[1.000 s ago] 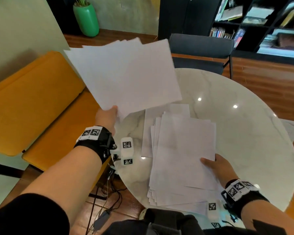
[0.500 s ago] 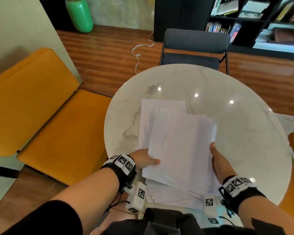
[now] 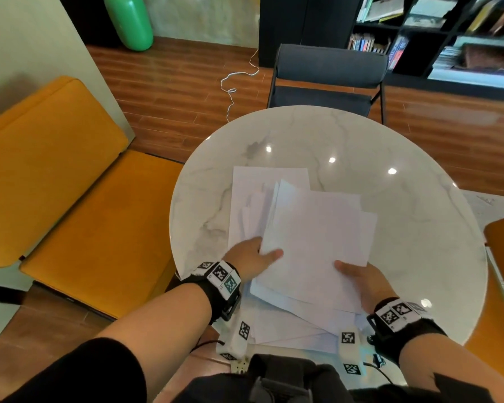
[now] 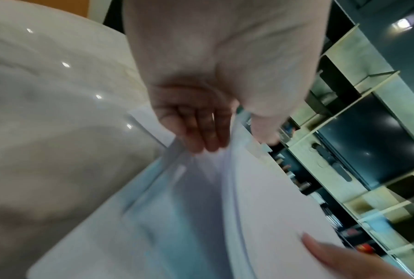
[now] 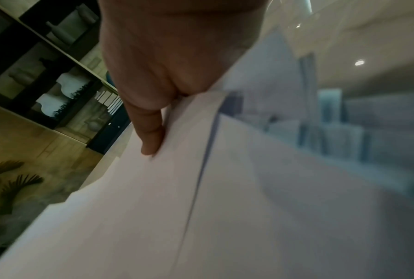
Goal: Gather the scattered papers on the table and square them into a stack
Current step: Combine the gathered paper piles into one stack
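the risk, as i judge it: the top sheets are fanned and skewed, so lifting now could let loose ones slide off toward the table edge at 6 o'clock. the left hand pinches the bundle's edge at 9 o'clock, thumb on top, fingers underneath. the right hand grasps it at 5 o'clock, thumb on top. more papers lie flat beneath, toward 11 o'clock.

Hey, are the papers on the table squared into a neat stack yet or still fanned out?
Still fanned out. The papers lie skewed, corners and edges poking out, while the left hand and right hand hold the top sheets.
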A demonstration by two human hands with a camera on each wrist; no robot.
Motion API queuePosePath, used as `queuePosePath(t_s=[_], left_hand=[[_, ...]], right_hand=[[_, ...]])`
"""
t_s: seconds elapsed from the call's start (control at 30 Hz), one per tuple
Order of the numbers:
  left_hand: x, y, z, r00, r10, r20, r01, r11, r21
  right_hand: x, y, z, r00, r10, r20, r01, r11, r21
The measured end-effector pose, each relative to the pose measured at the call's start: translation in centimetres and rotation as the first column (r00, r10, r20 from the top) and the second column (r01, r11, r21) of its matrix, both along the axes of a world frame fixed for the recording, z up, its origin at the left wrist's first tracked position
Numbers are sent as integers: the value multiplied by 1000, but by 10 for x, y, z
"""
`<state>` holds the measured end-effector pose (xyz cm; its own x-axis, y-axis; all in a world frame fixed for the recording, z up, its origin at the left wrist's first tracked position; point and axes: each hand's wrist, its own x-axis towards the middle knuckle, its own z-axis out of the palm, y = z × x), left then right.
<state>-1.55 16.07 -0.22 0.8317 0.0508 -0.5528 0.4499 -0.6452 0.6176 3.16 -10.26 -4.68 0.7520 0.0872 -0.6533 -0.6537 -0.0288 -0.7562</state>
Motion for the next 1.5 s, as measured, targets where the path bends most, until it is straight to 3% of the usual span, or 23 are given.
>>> queuePosePath(t_s=[0.03,0.1,0.17,0.23,0.27,0.3,0.37,0.47,0.53,0.67,0.9,1.0,1.1,1.2,1.27,1.33,1.4,1.5], left_hand=[[4,7,-3,986,141,91,-146,988,54],[14,28,-13,879,442,176,-459,886,70],[19,45,-22,756,654,12,-653,755,-56],[21,50,-27,620,749,-232,-777,547,-311],[21,50,-30,593,751,-290,-792,480,-377],[21,49,-31,608,737,-294,-776,475,-415],[22,44,-30,709,667,-230,-695,604,-390],[25,43,-28,842,534,-80,-540,826,-163],[26,49,-16,865,501,13,-501,865,-7],[32,67,19,803,565,190,-581,812,43],[59,52,106,728,558,398,-474,830,-296],[63,31,139,744,573,344,-340,768,-543],[60,9,157,822,532,202,-171,570,-804],[56,3,150,862,491,124,-127,445,-886],[52,10,134,868,489,84,-169,451,-877],[44,15,108,861,506,39,-270,521,-810],[32,15,76,852,523,19,-385,651,-654],[14,15,29,913,409,4,-382,855,-351]], right_hand=[[0,0,-3,1000,1,24,0,1000,-21],[2,-1,-8,999,3,36,-1,999,-42],[4,-3,-11,998,18,53,-15,999,-41],[4,-3,-13,998,27,57,-25,999,-32],[5,-3,-14,998,26,59,-24,999,-36],[5,-4,-16,998,27,63,-25,999,-39],[6,-4,-18,998,23,64,-20,999,-47],[8,-6,-19,998,19,55,-17,999,-47],[7,-5,-19,998,18,60,-15,999,-51],[7,-3,-14,997,21,68,-15,997,-74],[8,-1,-12,996,13,86,-6,997,-80],[8,0,-11,998,6,66,-2,998,-67],[8,0,-13,998,-24,58,28,998,-60],[8,-1,-9,998,-38,41,41,996,-76],[10,-1,-11,996,-91,19,91,995,-48],[14,-1,-13,992,-122,-20,121,991,-49],[15,0,-4,985,-160,-68,157,987,-44],[18,0,6,969,-165,-183,181,980,77]])
